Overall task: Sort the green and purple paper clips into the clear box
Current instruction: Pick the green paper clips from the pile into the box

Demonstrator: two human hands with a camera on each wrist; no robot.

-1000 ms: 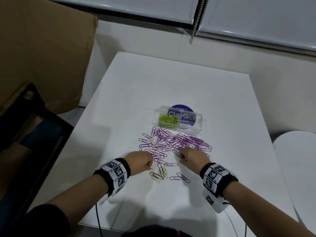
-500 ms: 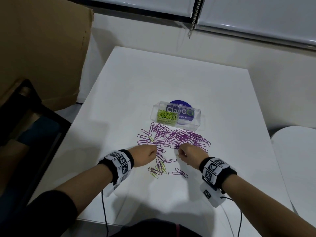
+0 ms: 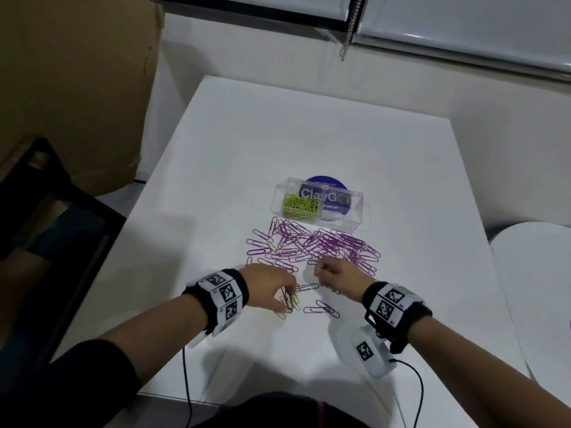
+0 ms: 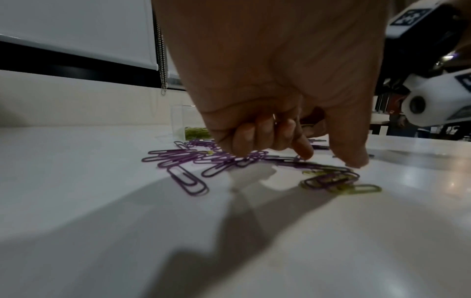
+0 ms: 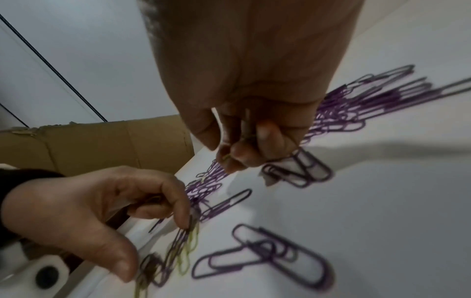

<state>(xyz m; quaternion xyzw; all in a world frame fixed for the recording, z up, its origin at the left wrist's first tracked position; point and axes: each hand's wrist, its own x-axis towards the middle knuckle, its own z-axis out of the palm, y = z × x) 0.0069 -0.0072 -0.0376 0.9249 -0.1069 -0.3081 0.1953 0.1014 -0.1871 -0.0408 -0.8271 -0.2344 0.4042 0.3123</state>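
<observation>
The clear box [image 3: 349,208] stands mid-table, its left compartment full of green clips [image 3: 298,208]. A spread of purple clips [image 3: 315,245] lies in front of it. My left hand [image 3: 282,296] is down on a small mixed cluster of green and purple clips [image 3: 290,304], thumb and forefinger at either end of it and pinching in, the other fingers curled. In the right wrist view the cluster [image 5: 178,248] blurs under that hand [image 5: 76,205]. My right hand [image 3: 321,273] hovers at the pile's near edge, its fingertips [image 5: 237,153] pinching a greenish clip [image 5: 226,156].
Loose purple clips [image 3: 321,308] lie just right of the cluster. A big cardboard sheet [image 3: 77,88] leans at the left. A round purple sticker [image 3: 327,183] shows under the box. Wrist-camera cables [image 3: 185,381] hang over the near table edge. A white rounded surface [image 3: 531,273] sits at the right.
My left hand has uncurled from a fist and dropped back toward me onto the small mixed cluster. The right hand has stayed curled at the pile's near edge.
</observation>
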